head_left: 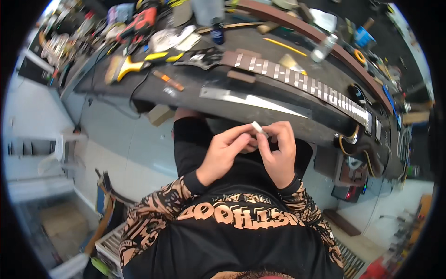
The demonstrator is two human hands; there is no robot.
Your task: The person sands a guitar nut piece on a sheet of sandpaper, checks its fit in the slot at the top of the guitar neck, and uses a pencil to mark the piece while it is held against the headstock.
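Above my lap, in front of the bench edge, my left hand and my right hand meet at the fingertips. Between them is a small white block-like piece, its kind too small to make out. My right thumb and fingers pinch it; the left fingertips press close against it, partly hidden. Beyond the hands, an electric guitar neck lies across the bench with bright bands along its fretboard. The guitar's dark body is at the right. A flat metal strip lies on the bench between the neck and my hands.
On the bench's left are a yellow-handled brush, a small orange-brown stick and a red power tool. A dark blue bottle, yellow pencil and clear bottle stand or lie behind the neck. A white chair is at left.
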